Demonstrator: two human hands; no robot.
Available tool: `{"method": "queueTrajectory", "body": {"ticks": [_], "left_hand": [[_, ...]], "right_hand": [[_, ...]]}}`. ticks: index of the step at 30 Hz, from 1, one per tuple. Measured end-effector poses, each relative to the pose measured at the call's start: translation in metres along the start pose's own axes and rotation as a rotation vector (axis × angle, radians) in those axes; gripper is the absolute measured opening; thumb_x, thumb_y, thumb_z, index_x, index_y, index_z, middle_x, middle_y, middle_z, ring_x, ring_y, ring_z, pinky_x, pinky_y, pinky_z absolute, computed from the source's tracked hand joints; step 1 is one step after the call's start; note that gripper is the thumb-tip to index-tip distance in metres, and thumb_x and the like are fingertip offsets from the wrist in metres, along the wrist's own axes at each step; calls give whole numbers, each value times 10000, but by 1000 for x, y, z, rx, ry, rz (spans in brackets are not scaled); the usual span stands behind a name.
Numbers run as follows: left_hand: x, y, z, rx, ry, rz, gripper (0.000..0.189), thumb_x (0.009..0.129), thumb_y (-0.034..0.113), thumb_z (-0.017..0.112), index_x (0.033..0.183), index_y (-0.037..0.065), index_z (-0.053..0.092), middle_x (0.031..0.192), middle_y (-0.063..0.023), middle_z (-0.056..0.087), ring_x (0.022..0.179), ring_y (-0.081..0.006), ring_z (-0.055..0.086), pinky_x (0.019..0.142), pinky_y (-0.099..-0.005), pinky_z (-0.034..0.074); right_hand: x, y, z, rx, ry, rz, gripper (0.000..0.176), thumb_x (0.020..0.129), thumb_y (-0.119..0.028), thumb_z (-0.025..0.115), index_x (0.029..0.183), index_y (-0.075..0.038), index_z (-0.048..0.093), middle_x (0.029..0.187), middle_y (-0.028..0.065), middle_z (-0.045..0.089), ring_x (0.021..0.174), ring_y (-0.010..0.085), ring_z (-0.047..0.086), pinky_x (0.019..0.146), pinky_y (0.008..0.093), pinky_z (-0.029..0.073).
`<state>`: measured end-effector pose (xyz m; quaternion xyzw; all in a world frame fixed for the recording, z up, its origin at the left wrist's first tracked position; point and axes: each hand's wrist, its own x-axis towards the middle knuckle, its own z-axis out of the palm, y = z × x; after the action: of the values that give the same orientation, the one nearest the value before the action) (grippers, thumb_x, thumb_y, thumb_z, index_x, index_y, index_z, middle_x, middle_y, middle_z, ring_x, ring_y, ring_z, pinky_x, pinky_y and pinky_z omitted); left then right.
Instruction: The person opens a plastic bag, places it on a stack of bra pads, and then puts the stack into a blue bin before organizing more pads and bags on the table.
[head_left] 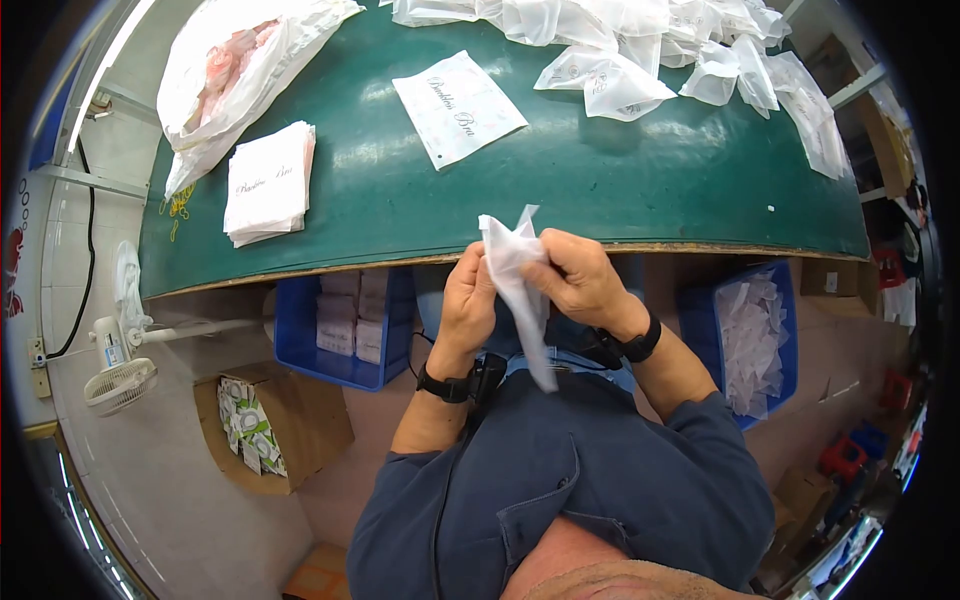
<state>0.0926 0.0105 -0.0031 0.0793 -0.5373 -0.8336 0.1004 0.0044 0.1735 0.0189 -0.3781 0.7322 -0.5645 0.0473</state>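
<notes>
Between my two hands, just off the table's near edge, is a translucent white plastic bag, crumpled and hanging downward. My left hand grips its left side with the fingers curled. On the other side my right hand pinches the bag near its top. Beyond them on the table lies a flat printed bag with black script lettering. To the left sits a stack of similar printed bags. Loose frosted bags are heaped along the far right.
A large white sack with pink contents rests at the left of the green table. Below stand a blue bin with packed stacks, another blue bin of bags, a carton and a fan.
</notes>
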Motion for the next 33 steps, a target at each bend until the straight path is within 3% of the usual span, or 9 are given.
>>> {"method": "queueTrajectory", "body": {"ticks": [4,7,12,15,19,23,27,31,33], "left_hand": [[-2,3,-9,79,-78,49,165,1037,177,632,1100,25,646,954,10,639,838,-62,559,752,-232,472],[-3,9,-29,448,93,272,149,1036,155,626,1109,26,639,972,9,643,830,-62,556,742,-221,457],[-10,-6,-24,377,68,295,154,1023,169,650,1062,20,641,936,9,640,809,-80,543,724,-243,457],[-9,2,0,435,-41,377,154,1025,173,648,1018,21,635,899,9,619,787,-80,523,716,-240,452],[-7,14,-27,664,45,478,128,1045,162,615,1054,36,628,934,20,602,833,-63,534,750,-207,449],[-10,5,-29,301,38,232,116,1035,142,628,1053,28,640,966,3,624,850,-67,555,758,-213,461],[-13,0,-31,466,-18,231,209,1015,195,669,1132,26,634,962,-27,655,821,-90,565,734,-236,473],[-11,0,-24,336,-3,238,227,1015,204,671,1154,30,630,982,-29,659,868,-91,575,781,-233,474],[-10,-1,-21,302,6,221,221,1009,196,676,1149,30,633,1005,-44,660,885,-107,586,796,-243,479]], "right_hand": [[2,-5,5,22,-55,-141,225,930,-113,716,794,0,577,660,110,497,564,239,488,524,371,391],[-8,-13,-18,8,-21,-80,231,968,-159,680,827,1,591,686,94,530,590,217,488,556,341,401],[-14,-9,-13,102,-146,106,197,929,-134,713,824,-8,603,653,106,528,577,231,504,549,354,404],[-5,-17,14,184,1,-43,221,925,-142,714,786,-17,595,660,131,523,584,308,509,550,376,412],[-11,-11,-11,-141,-30,-170,255,971,-217,684,835,-13,618,698,114,564,565,236,505,537,342,405],[-13,-8,-2,-216,-80,-173,267,993,-239,660,863,-9,622,714,82,569,579,180,491,546,320,406],[-12,-15,-12,178,-130,132,224,987,-200,660,879,-8,620,706,35,555,603,118,478,552,299,401],[-18,-7,-1,362,-177,331,203,990,-167,637,871,-6,604,700,3,528,630,85,462,559,291,397],[-19,-5,-1,318,-133,292,194,986,-155,640,867,-5,606,691,15,534,619,94,469,553,293,399]]}}
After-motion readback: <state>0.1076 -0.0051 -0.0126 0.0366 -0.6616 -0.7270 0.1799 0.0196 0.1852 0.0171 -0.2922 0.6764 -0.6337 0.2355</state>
